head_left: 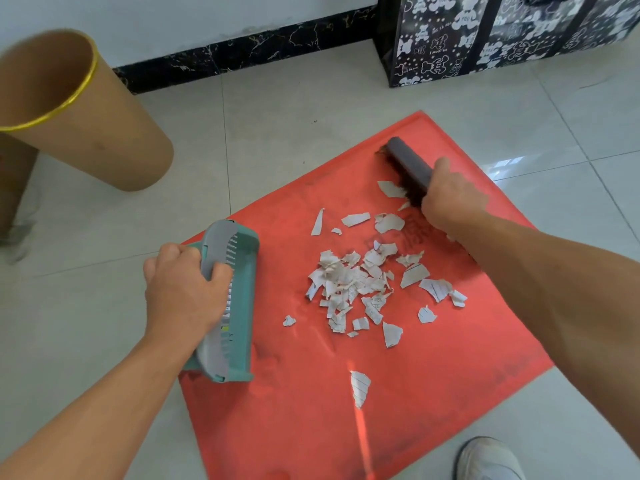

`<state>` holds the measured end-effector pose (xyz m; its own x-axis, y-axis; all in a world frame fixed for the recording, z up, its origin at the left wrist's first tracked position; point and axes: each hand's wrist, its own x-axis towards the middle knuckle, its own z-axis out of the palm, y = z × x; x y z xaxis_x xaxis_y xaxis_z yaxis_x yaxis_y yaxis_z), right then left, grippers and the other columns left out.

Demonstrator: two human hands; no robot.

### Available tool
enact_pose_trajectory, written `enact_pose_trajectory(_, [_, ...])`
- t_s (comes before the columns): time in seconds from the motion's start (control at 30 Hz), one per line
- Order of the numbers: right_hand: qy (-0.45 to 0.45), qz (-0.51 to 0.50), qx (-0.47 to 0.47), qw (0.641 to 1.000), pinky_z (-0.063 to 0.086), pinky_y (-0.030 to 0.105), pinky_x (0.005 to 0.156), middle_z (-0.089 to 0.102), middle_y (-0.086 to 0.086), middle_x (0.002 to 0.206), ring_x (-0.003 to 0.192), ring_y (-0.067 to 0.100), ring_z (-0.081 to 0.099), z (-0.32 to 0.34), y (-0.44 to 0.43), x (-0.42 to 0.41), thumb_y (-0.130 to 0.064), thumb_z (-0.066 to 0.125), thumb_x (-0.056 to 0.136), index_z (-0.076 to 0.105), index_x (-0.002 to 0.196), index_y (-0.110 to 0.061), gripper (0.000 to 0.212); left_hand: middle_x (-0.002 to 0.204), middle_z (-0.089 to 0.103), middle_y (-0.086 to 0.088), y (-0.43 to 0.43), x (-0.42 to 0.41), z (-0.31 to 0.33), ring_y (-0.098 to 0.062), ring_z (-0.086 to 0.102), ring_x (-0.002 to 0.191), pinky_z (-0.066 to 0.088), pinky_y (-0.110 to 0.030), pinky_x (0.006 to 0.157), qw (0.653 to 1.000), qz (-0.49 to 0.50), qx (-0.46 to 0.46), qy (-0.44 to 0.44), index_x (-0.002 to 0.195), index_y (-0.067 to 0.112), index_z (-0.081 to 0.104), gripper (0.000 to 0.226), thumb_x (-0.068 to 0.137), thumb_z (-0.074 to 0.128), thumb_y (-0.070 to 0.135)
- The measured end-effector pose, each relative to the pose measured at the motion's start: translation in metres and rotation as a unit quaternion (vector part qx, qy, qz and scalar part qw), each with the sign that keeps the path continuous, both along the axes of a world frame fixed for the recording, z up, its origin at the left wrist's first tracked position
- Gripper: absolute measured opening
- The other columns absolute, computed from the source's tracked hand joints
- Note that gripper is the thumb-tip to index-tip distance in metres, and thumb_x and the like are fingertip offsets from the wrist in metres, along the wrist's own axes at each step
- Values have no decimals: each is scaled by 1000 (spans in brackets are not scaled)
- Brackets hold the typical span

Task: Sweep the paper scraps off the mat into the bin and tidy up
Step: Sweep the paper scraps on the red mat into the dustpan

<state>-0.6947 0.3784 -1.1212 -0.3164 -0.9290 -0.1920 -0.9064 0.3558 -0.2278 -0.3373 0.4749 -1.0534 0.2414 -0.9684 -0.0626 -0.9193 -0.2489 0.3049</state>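
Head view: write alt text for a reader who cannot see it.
Over a red mat strewn with torn paper scraps, a person's left grip holds a teal dustpan at the mat's left edge while the right grip holds a dark brush at the far side. A tan bin sits on the tiled floor to the left.

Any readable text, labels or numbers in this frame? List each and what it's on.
"YOU": on a white bear printed on the black bag; other print there blurred.
Red mat: embossed characters, unreadable.
Paper scraps: writing too small.
Dustpan label: blurred.
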Motion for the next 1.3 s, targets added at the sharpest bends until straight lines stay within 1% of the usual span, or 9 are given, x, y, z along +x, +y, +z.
enact_pose_trajectory(0.1, [18, -13, -5, 1000, 39, 45, 70, 47, 14, 87, 91, 40, 58, -5, 5, -6, -7, 51, 87, 36, 109, -10, 27, 90, 42, -8, -1, -2, -1, -32, 39, 97, 32, -38, 85, 1000, -8, -1, -11, 64, 10, 43, 39, 76, 34, 46])
enact_pose_trajectory(0.2, [-7, 49, 33, 998, 42, 42, 66, 46, 12, 84, 75, 34, 49, -2, 9, -3, -9, 50, 87, 30, 100, -13, 25, 91, 44, -10, -3, -3, -1, -34, 41, 97, 36, -44, 92, 1000, -12, 4, -24, 66, 10, 45, 42, 75, 31, 49])
enact_pose_trajectory(0.33, [-29, 121, 74, 989, 50, 43, 64, 53, 10, 87, 72, 30, 53, -1, 24, 23, -14, 50, 89, 32, 104, -15, 24, 97, 45, -10, 0, -9, 2, -34, 39, 101, 41, -46, 89, 1000, 4, 16, -25, 72, 7, 49, 42, 76, 34, 46])
enact_pose_trajectory(0.53, [-54, 153, 73, 984, 42, 41, 62, 47, 4, 79, 74, 31, 50, -2, 49, 68, -20, 50, 92, 30, 102, -15, 23, 98, 46, -13, 0, -12, 3, -35, 39, 103, 41, -48, 91, 1000, -1, 19, -19, 75, 4, 51, 32, 88, 48, 33])
enact_pose_trajectory(0.67, [-52, 193, 31, 979, 40, 40, 62, 49, 6, 83, 81, 36, 58, 13, 51, 73, -12, 46, 87, 32, 103, -13, 21, 94, 45, -12, 0, -5, 6, -33, 39, 98, 39, -45, 90, 1000, -4, 17, -19, 73, 4, 53, 42, 80, 38, 43])
enact_pose_trajectory(0.8, [-57, 143, -27, 988, 41, 40, 60, 55, 10, 88, 78, 35, 57, 18, 38, 53, -11, 46, 89, 34, 102, -12, 18, 93, 41, -9, 2, 4, 7, -29, 35, 98, 33, -37, 80, 1000, 7, 10, -1, 70, 6, 48, 32, 90, 49, 30])
enact_pose_trajectory(0.93, [-47, 66, -63, 995, 40, 41, 61, 59, 20, 90, 82, 39, 57, 15, 28, 20, -5, 45, 89, 33, 100, -8, 17, 92, 40, -9, 4, 9, 6, -26, 32, 96, 30, -35, 80, 1000, 6, 4, 1, 68, 7, 46, 30, 91, 51, 25])
enact_pose_trajectory(1.1, [-2, -16, 2, 1000, 42, 46, 72, 59, 22, 106, 100, 44, 58, 4, 30, -11, -6, 52, 88, 37, 108, -6, 26, 93, 40, -9, 1, 2, 5, -31, 36, 97, 34, -40, 86, 1000, -1, 9, -2, 69, 8, 46, 34, 88, 44, 37])
enact_pose_trajectory(1.3, [-19, 57, 28, 998, 43, 42, 71, 59, 19, 104, 97, 41, 61, -2, 49, 17, -6, 48, 90, 39, 108, -6, 20, 92, 41, -11, -3, -1, 4, -30, 36, 94, 36, -44, 92, 1000, 3, 14, -8, 67, 10, 46, 36, 80, 38, 42])
